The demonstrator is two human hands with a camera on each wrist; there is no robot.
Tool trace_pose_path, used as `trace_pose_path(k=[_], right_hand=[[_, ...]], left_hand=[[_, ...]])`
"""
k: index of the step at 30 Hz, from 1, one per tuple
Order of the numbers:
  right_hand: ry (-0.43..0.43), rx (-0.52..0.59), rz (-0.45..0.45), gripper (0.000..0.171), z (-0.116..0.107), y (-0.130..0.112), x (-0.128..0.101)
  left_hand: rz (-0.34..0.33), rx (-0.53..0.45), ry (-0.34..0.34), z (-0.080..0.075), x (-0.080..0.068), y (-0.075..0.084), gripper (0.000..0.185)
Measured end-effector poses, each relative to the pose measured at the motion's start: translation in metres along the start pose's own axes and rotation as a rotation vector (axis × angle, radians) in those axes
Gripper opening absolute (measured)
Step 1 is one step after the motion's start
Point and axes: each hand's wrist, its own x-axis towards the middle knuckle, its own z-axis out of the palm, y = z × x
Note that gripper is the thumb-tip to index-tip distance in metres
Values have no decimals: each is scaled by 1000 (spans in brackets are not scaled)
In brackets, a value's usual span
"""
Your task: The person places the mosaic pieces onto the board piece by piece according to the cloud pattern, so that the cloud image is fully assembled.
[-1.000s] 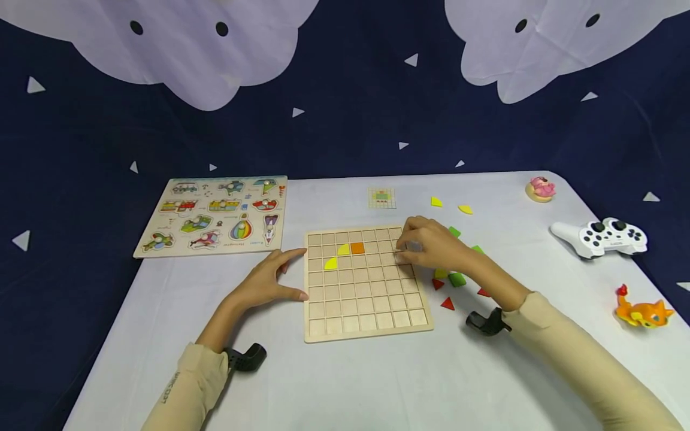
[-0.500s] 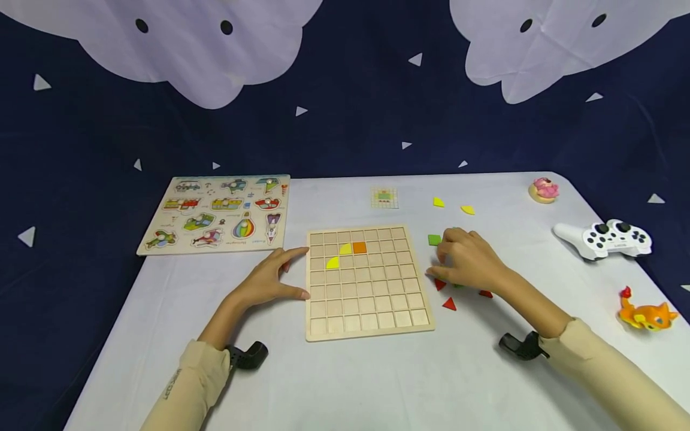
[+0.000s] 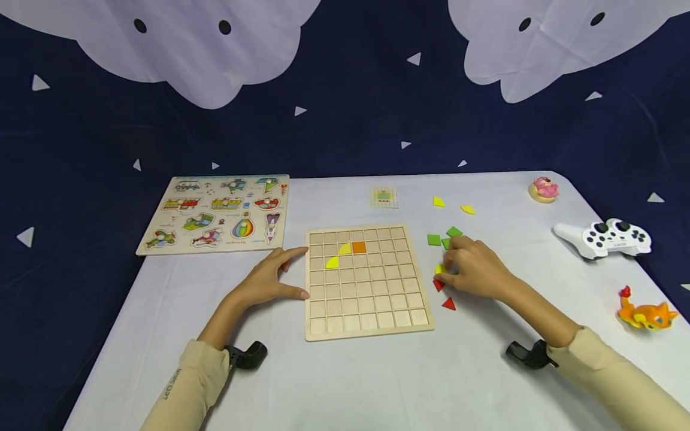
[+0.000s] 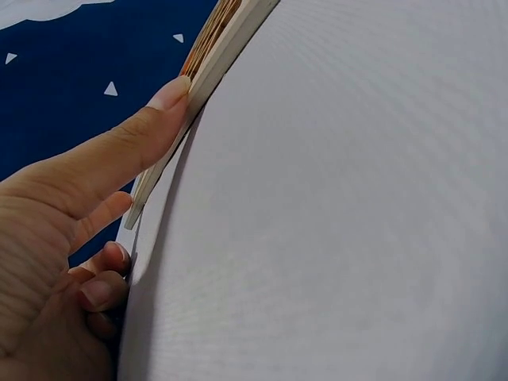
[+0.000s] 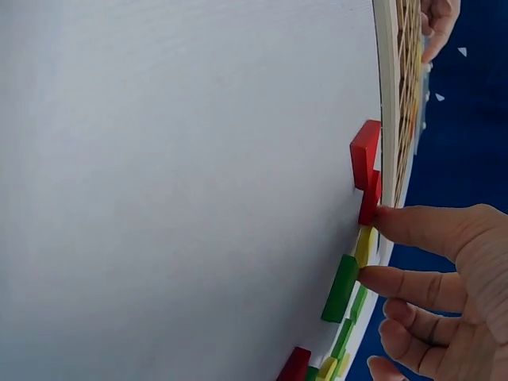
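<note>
The right hand point(image 3: 474, 269) rests on the white surface point(image 3: 377, 383) just right of the wooden grid board point(image 3: 366, 281), its thumb and forefinger pinching a small yellow piece point(image 3: 439, 269) that lies among the loose tiles; the right wrist view shows the fingertips point(image 5: 389, 218) closing on that yellow piece point(image 5: 363, 246), with a red triangle point(image 3: 439, 285) touching it on one side and a green block point(image 5: 341, 287) on the other. The left hand point(image 3: 266, 280) lies flat with straight fingers, holding nothing, its thumb point(image 4: 159, 119) pressed against the board's left edge point(image 4: 214, 59). On the board sit two yellow quarter-circles point(image 3: 338, 255) and an orange square point(image 3: 359, 247) (all in the upper rows). Further out are green squares point(image 3: 443, 237), another red triangle point(image 3: 448, 304), two more yellow pieces point(image 3: 453, 206), a small pattern card point(image 3: 383, 197), a vehicle peg puzzle point(image 3: 218, 212), a white game controller point(image 3: 606, 238), an orange toy animal point(image 3: 644, 311) and a pink toy point(image 3: 543, 189)
</note>
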Motion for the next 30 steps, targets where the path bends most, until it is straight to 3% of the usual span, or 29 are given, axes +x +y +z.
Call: trace_pose_path(k=[9,18,30], right_hand=[[11,107,6,20,7,-1,5],[-20,111,22,22,7,-2,10],[41,131,-81,21,3,-27,38]], left_hand=[[-6,4,7,-2,-2,-1,97],[-2,-3,-2,2,0,1,94],[-5,11,2,0,0,2,95]])
